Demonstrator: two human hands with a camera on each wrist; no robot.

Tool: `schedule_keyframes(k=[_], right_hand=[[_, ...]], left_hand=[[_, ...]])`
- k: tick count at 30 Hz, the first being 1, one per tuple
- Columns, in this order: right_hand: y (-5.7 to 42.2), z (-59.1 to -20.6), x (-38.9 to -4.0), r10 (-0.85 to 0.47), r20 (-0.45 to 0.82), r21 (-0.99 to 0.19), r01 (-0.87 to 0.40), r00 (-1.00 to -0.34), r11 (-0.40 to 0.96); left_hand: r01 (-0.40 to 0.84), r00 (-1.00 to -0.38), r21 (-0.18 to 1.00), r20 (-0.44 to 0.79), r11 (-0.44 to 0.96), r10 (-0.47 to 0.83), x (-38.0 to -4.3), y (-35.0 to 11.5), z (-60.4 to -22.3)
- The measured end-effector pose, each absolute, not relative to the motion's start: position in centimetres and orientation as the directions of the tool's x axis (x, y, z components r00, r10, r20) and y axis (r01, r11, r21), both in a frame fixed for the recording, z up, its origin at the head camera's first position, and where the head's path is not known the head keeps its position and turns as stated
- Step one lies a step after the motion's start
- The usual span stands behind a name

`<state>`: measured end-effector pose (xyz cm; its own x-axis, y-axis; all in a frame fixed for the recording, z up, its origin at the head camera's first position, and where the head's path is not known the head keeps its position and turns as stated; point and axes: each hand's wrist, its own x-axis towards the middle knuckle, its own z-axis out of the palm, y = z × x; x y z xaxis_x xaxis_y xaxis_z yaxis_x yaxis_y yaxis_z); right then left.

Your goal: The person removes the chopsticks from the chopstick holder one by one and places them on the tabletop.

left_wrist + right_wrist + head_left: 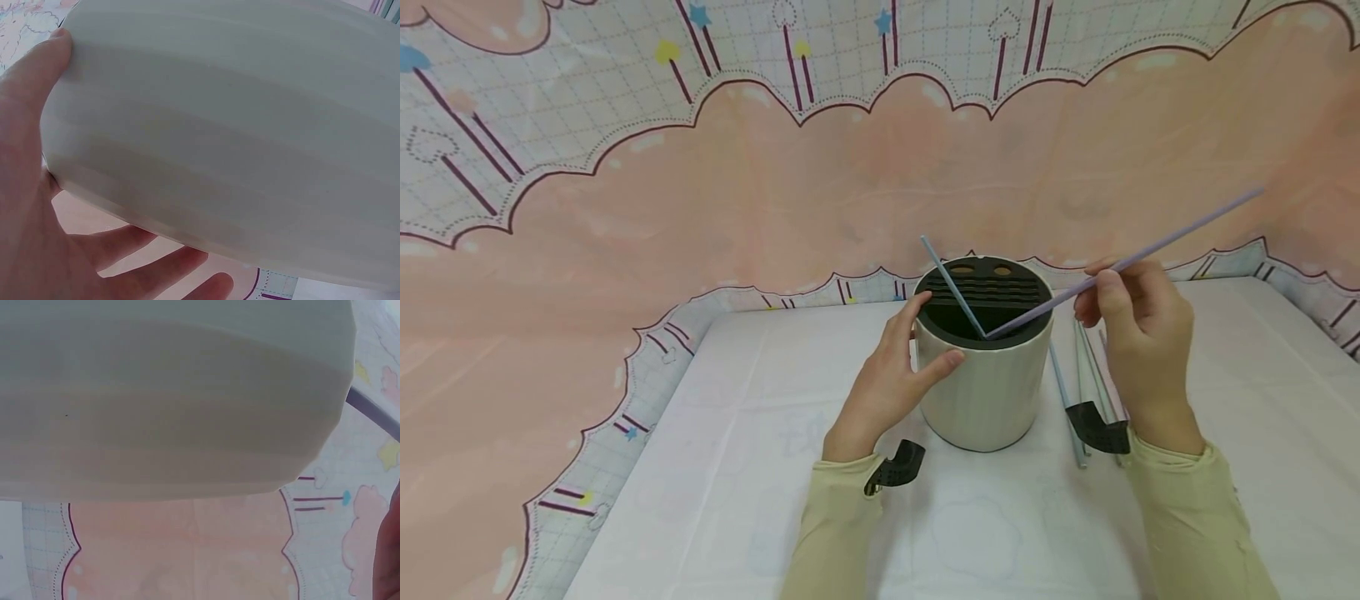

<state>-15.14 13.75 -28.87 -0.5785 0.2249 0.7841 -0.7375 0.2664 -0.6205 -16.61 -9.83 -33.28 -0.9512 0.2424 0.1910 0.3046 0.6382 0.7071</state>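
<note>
A white cylindrical holder (988, 392) with a dark slotted top (992, 289) stands upright on the table. My left hand (887, 371) grips its left side, thumb at the front and index finger at the rim; in the left wrist view the other fingers (156, 275) reach behind it. My right hand (1142, 333) pinches a thin purple stick (1187, 231) between thumb and fingers. The stick slants down leftward, its lower end inside the holder's front opening. A thin blue stick (951, 283) leans left in that same opening. The right wrist view shows the purple stick (375, 412) beside the holder's rim.
Several more thin pastel sticks (1084, 375) lie on the white tabletop (775, 467), right of the holder and partly under my right hand. Behind the table hangs a peach cloth (820, 200) with a scalloped grid border.
</note>
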Motion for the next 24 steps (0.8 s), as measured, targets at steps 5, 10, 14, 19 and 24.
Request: schedule_keyframes(k=[5, 10, 14, 19, 24], right_hand=[[14.2, -29.5, -15.7, 0.301, 0.776, -0.618, -0.763, -0.555, 0.188], [14.2, -29.0, -15.5, 0.374, 0.749, -0.592, -0.806, -0.547, 0.005], [14.6, -28.9, -15.7, 0.426, 0.727, -0.572, -0.818, -0.539, -0.059], [15.5, -29.0, -16.1, 0.504, 0.696, -0.547, -0.832, -0.511, -0.089], [16.1, -28.9, -16.3, 0.553, 0.671, -0.534, -0.839, -0.494, -0.101]], left_hand=[[0.306, -0.951, 0.706, 0.191, 0.638, 0.244, -16.6, -9.8, -33.3], [0.304, -0.951, 0.707, 0.188, 0.639, 0.244, -16.6, -9.8, -33.3], [0.297, -0.953, 0.706, 0.181, 0.643, 0.242, -16.6, -9.7, -33.3], [0.291, -0.955, 0.705, 0.175, 0.647, 0.238, -16.6, -9.8, -33.3], [0.291, -0.955, 0.702, 0.175, 0.651, 0.238, -16.6, -9.8, -33.2]])
